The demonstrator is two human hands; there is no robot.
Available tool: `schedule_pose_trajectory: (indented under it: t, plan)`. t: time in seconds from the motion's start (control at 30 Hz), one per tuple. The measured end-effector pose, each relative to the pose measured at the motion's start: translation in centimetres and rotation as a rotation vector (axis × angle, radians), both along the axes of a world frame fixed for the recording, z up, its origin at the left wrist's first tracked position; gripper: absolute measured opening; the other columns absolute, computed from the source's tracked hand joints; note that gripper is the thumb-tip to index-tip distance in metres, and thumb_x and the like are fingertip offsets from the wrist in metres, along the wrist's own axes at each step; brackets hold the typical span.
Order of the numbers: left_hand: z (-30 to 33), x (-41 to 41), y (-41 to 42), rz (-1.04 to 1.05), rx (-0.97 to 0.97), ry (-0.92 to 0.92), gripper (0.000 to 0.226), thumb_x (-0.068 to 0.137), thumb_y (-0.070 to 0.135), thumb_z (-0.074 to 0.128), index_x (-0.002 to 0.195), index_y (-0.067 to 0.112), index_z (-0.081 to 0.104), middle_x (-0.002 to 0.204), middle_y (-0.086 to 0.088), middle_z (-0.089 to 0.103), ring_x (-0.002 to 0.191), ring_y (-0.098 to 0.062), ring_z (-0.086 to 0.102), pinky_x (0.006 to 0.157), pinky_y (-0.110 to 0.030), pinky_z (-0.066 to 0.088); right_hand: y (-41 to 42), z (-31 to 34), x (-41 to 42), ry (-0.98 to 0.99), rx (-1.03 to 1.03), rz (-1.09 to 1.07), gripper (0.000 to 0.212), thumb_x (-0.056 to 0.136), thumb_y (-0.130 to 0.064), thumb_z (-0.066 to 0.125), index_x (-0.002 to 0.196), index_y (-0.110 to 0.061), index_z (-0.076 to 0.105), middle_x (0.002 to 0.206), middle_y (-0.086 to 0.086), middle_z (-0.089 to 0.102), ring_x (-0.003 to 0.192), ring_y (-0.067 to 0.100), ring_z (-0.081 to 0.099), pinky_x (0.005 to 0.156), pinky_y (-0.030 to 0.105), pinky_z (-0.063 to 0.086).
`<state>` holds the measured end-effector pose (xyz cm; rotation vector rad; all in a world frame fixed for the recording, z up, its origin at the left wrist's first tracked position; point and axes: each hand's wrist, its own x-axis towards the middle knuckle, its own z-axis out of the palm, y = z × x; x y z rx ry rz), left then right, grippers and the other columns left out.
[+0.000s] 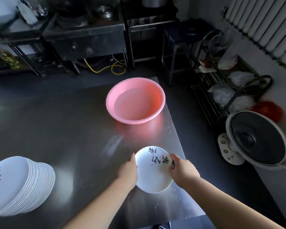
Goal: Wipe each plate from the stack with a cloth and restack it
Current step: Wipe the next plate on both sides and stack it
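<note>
The plate [153, 172], judged stiff, slick and breakable, was held at opposite rims: left hand [128, 171] cupped, right hand [182, 169] pinching; no cloth was clearly seen.

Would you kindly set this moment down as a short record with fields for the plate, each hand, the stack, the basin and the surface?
plate: white plate with dark brush writing, near the table's right edge
left hand: left hand holds the plate's left rim
right hand: right hand on the right rim, gripping something small and dark; cloth not clear
stack: plate stack, leaning, far left
basin: pink basin, further back
surface: steel table
</note>
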<state>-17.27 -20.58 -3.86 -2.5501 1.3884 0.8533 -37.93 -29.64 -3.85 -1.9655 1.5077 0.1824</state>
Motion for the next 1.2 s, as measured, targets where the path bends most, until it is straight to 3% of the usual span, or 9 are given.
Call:
schedule_pose_trajectory:
  t: [0.2, 0.33, 0.4, 0.57, 0.77, 0.9, 1.0, 1.1, 1.2]
  plan:
    - [-0.3, -0.2, -0.2, -0.063, 0.064, -0.124, 0.046, 0.110, 0.022, 0.041, 0.153, 0.012, 0.026, 0.125, -0.011, 0.067, 0.110, -0.030, 0.067, 0.070, -0.034, 0.043, -0.3, -0.7, 0.0, 0.019, -0.043, 0.033, 0.039, 0.096, -0.035, 0.047, 0.134, -0.040, 0.049, 0.093, -0.008, 0.061, 0.082, 0.021, 0.063, 0.056, 0.028, 0.044]
    - [-0.9, 0.3, -0.1, -0.041, 0.045, -0.087, 0.047, 0.110, 0.021, 0.042, 0.153, 0.012, 0.026, 0.125, -0.011, 0.066, 0.111, -0.030, 0.066, 0.071, -0.034, 0.042, -0.2, -0.3, -0.1, 0.012, -0.110, -0.005, 0.023, 0.094, -0.050, 0.054, 0.111, -0.034, 0.053, 0.088, -0.011, 0.059, 0.080, 0.013, 0.060, 0.063, 0.031, 0.053]
    - [-1.1, 0.8, 0.1, -0.034, 0.007, -0.047, 0.049, 0.110, 0.025, 0.043, 0.154, 0.013, 0.026, 0.126, -0.012, 0.066, 0.111, -0.030, 0.066, 0.073, -0.035, 0.044, -0.5, 0.5, 0.4, -0.042, -0.193, -0.049, 0.024, 0.093, -0.054, 0.058, 0.097, -0.031, 0.053, 0.083, -0.010, 0.059, 0.079, 0.009, 0.057, 0.064, 0.031, 0.053]
    - [0.3, 3.5, 1.3, -0.079, -0.075, -0.020, 0.070, 0.108, 0.054, 0.037, 0.166, 0.021, 0.014, 0.137, -0.011, 0.063, 0.120, -0.031, 0.064, 0.093, -0.039, 0.052, -3.6, 4.2, 5.0, -0.351, -0.352, -0.069, 0.026, 0.087, -0.051, 0.073, 0.088, -0.031, 0.055, 0.074, -0.012, 0.061, 0.076, 0.010, 0.058, 0.064, 0.036, 0.052]
    - [4.9, 11.1, 1.1, 0.039, -0.362, 0.018, 0.052, 0.100, 0.065, 0.041, 0.143, 0.036, 0.048, 0.114, 0.007, 0.074, 0.109, -0.023, 0.068, 0.093, -0.036, 0.054, -7.6, 9.1, 13.6, -0.556, -0.366, -0.019, 0.042, 0.083, -0.038, 0.081, 0.072, -0.022, 0.044, 0.063, -0.003, 0.062, 0.062, 0.019, 0.060, 0.058, 0.036, 0.049]
    - [7.5, 17.2, 1.0, 0.119, -0.420, -0.014, 0.042, 0.099, 0.065, 0.043, 0.130, 0.038, 0.053, 0.102, 0.007, 0.073, 0.095, -0.022, 0.069, 0.082, -0.034, 0.056, -10.3, 10.4, 18.9, -0.559, -0.293, -0.035, 0.033, 0.083, -0.012, 0.073, 0.072, -0.030, 0.048, 0.070, -0.002, 0.064, 0.066, 0.035, 0.065, 0.059, 0.043, 0.056]
    - [8.0, 20.7, 1.1, 0.172, -0.428, -0.005, 0.039, 0.099, 0.064, 0.046, 0.126, 0.038, 0.056, 0.095, 0.010, 0.071, 0.089, -0.018, 0.069, 0.082, -0.033, 0.057, -12.1, 10.8, 22.0, -0.560, -0.242, -0.026, 0.037, 0.090, 0.000, 0.062, 0.083, -0.036, 0.057, 0.091, -0.001, 0.070, 0.071, 0.029, 0.070, 0.062, 0.047, 0.063]
    - [7.8, 22.9, 0.7, 0.230, -0.438, 0.018, 0.036, 0.098, 0.062, 0.050, 0.120, 0.036, 0.060, 0.096, 0.010, 0.071, 0.088, -0.017, 0.068, 0.083, -0.033, 0.057, -13.2, 10.4, 24.3, -0.552, -0.208, 0.006, 0.032, 0.103, -0.011, 0.055, 0.112, -0.040, 0.064, 0.094, -0.001, 0.069, 0.078, 0.026, 0.071, 0.062, 0.036, 0.060]
    - [7.2, 24.3, -0.2, 0.270, -0.442, 0.025, 0.032, 0.098, 0.060, 0.052, 0.116, 0.034, 0.061, 0.093, 0.010, 0.069, 0.084, -0.016, 0.067, 0.079, -0.030, 0.056, -14.2, 9.2, 25.4, -0.467, -0.256, 0.054, 0.017, 0.104, -0.023, 0.061, 0.115, -0.033, 0.069, 0.095, -0.001, 0.072, 0.077, 0.020, 0.066, 0.059, 0.019, 0.046]
